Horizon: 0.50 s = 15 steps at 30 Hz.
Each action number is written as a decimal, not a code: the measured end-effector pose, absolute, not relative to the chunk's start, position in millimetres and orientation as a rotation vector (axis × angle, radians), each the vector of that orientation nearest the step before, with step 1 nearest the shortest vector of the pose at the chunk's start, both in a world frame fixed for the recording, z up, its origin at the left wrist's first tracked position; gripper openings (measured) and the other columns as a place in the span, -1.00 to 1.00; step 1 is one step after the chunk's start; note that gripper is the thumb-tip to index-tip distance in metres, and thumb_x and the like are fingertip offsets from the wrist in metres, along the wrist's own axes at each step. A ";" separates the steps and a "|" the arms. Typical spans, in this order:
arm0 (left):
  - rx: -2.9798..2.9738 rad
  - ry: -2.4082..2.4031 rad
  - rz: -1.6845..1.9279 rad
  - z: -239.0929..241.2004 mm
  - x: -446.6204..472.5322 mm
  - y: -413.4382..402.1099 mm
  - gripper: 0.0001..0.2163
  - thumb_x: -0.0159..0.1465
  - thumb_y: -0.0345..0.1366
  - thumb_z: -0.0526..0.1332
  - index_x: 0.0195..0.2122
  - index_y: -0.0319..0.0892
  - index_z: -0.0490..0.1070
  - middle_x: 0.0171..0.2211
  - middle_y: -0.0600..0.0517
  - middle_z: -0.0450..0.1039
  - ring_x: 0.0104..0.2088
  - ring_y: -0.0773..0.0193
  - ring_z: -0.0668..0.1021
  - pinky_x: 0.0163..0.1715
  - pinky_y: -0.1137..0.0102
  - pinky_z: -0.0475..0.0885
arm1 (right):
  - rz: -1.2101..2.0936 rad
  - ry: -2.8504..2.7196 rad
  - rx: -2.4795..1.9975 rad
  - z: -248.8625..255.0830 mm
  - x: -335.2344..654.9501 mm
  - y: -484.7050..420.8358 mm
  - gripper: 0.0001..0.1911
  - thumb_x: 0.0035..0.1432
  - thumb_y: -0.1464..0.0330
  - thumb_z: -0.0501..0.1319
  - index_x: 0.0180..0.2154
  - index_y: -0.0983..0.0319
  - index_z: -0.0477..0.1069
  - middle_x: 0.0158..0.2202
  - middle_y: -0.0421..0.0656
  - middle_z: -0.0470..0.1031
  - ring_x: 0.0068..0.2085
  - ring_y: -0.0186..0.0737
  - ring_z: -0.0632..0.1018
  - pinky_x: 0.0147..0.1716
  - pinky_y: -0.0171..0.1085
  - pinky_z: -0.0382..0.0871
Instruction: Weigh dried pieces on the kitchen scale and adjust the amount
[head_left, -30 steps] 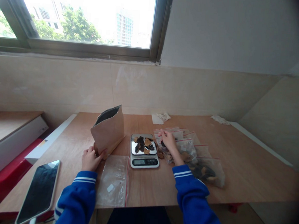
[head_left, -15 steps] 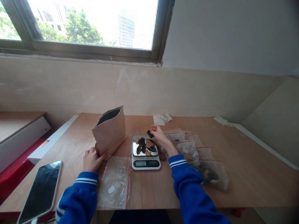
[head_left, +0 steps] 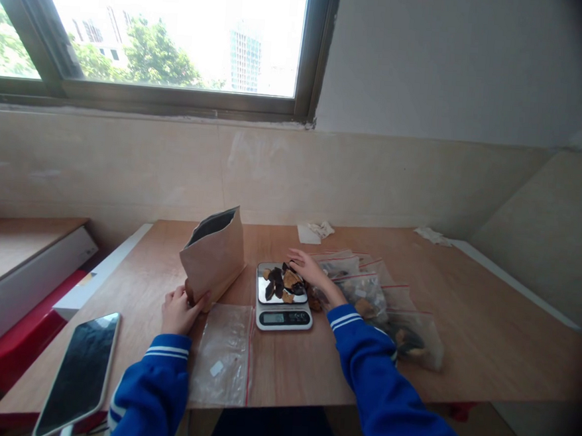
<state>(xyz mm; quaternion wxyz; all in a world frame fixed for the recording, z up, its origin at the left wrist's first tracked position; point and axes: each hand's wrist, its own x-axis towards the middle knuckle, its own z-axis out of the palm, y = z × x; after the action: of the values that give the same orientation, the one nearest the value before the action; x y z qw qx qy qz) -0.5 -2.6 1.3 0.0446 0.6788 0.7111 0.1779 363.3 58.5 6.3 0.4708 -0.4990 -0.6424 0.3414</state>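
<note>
My left hand [head_left: 179,310] grips the bottom corner of an open brown paper bag [head_left: 215,252] that stands tilted on the wooden table [head_left: 468,323]. To its right a small digital scale [head_left: 284,318] carries several dark and orange dried pieces [head_left: 281,282] on its shiny pan. My right hand [head_left: 307,268] hovers at the pan's back right edge, fingers spread and holding nothing. An empty clear zip bag [head_left: 222,354] with a red seal lies flat in front of the paper bag, between my blue sleeves.
Several filled zip bags [head_left: 368,292] lie in a row right of the scale, under my right forearm. A phone [head_left: 79,373] lies screen-up at the table's front left corner. Crumpled white papers [head_left: 316,230] sit near the back wall. A lower shelf stands left.
My right hand went from the filled bags to the scale with a dark piece, then let it go onto the pan and opened. My left hand stayed on the paper bag.
</note>
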 end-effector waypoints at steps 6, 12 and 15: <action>2.084 2.181 0.545 0.7 -0.7 -2.9 -0.56 0.22 0.01 0.06 -0.10 -0.20 0.50 0.02 -0.10 0.41 -0.04 -0.06 0.36 -0.05 0.19 0.30 | 0.455 -1.608 -1.341 21.9 379.5 12.9 -0.71 0.15 0.39 0.04 -0.11 0.23 0.41 -0.05 -0.02 0.46 -0.01 -0.12 0.46 0.00 -0.08 0.32; 2.083 2.184 0.545 0.6 0.1 -2.7 -0.54 0.21 0.04 0.05 -0.09 -0.20 0.48 0.00 -0.12 0.41 -0.04 -0.07 0.36 -0.06 0.17 0.29 | 0.477 -1.847 -1.394 11.2 385.6 -50.7 -0.76 0.14 0.47 0.00 -0.21 0.22 0.39 -0.20 -0.08 0.45 -0.17 -0.16 0.48 -0.16 -0.18 0.38; 2.076 2.182 0.550 0.2 -0.1 -2.4 -0.54 0.21 0.05 0.05 -0.09 -0.18 0.48 -0.01 -0.12 0.42 -0.04 -0.07 0.36 -0.08 0.18 0.29 | 0.377 -1.964 -1.484 7.1 387.0 -63.8 -0.74 0.11 0.49 0.07 -0.15 0.23 0.36 -0.13 -0.03 0.43 -0.07 -0.08 0.44 -0.06 -0.12 0.33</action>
<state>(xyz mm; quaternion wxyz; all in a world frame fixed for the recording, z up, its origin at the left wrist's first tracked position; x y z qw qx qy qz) -0.1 -2.4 0.2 0.0400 0.6774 0.7123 0.1794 387.0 -63.8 7.1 0.3201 -0.5646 -0.7472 0.1434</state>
